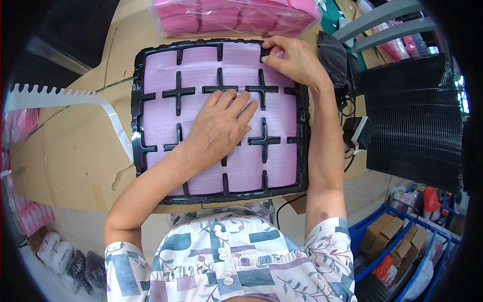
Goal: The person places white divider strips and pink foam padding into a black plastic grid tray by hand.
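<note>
Close to the near edge of the brown table point(83, 151), around its middle, a black tray point(303, 171) is lying flat. Its glossy plastic rim is showing small notches along the sides, and its corners are rounding off. Raised cross-shaped dividers point(264, 140) are standing in rows across it, with short ribs reaching in from the rim. Lilac-pink foam sheeting point(283, 108), faintly lined and slightly shiny, is filling the spaces between them. The tray is looking nearly square, only a little longer from left to right, so its long axis is running roughly along the table's near edge, and its hollow side is facing up.

The left hand point(221, 121) is resting palm down over the middle of the tray, its fingers spreading a little and pointing toward the table's far edge; it is not gripping anything. The right hand point(293, 59) is reaching to the tray's far side, right of its middle, with thumb and forefinger curling toward each other in a narrow grip at a rib; whether they are holding anything, I cannot tell.

Toward the table's far edge, a clear-wrapped bundle of pink foam point(226, 17) is sitting just beyond the tray. Toward the left edge, a white toothed strip point(65, 97) is lying.
</note>
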Available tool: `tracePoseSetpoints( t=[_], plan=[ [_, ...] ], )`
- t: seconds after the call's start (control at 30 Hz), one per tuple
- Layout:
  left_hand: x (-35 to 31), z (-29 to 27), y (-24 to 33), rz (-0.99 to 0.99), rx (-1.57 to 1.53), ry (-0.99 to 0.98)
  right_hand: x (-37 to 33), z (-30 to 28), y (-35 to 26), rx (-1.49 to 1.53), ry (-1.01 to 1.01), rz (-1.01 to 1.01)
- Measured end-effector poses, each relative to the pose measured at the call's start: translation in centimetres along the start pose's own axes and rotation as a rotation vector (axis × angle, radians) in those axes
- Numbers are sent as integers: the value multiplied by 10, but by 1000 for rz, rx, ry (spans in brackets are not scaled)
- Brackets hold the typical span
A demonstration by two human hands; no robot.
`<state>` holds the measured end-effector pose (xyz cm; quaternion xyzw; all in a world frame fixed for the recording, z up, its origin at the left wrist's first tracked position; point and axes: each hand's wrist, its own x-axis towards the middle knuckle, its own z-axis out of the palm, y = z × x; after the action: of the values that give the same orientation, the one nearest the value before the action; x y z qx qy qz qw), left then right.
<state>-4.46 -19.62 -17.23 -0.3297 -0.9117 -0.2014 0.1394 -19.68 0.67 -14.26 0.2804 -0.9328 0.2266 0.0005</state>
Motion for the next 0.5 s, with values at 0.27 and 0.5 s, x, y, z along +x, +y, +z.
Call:
tracePoseSetpoints(
  t=[0.27,0.5],
  plan=[
    [13,6,-5,67,-94,-44,-8,-11,14,148,-118,132],
    [18,11,-5,60,-96,-78,-18,-8,8,74,34,4]
  ],
)
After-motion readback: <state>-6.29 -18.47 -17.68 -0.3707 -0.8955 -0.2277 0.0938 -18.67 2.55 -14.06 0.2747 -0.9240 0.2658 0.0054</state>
